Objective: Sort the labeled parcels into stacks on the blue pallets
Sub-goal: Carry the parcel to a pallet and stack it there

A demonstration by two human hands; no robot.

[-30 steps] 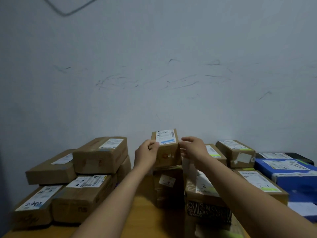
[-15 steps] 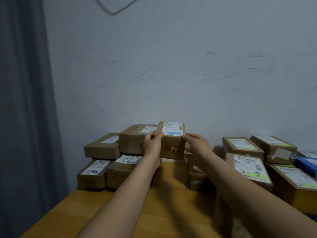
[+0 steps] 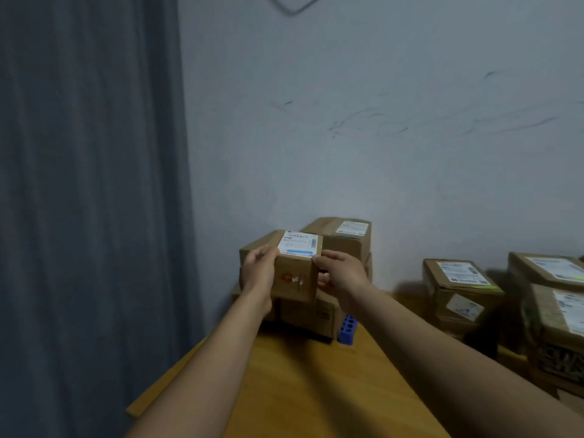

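Two hands grasp our parcel (image 3: pixel 294 269) between them: left hand (image 3: pixel 257 269) grips its left side, right hand (image 3: pixel 343 273) its right.

A grey-blue curtain (image 3: pixel 88 184) hangs in long folds to the left of the left hand (image 3: pixel 257 270), filling that side from top to bottom. Behind and above it rises a pale painted wall (image 3: pixel 395 172), streaked with dark scuffs (image 3: pixel 363 121) well above the right hand (image 3: pixel 341 273). A loop of dark cable (image 3: pixel 294 9) sags at the wall's top, high over the left hand. Below the left hand, toward the camera, stretches a wooden surface (image 3: pixel 316 390), its left edge beside the curtain.
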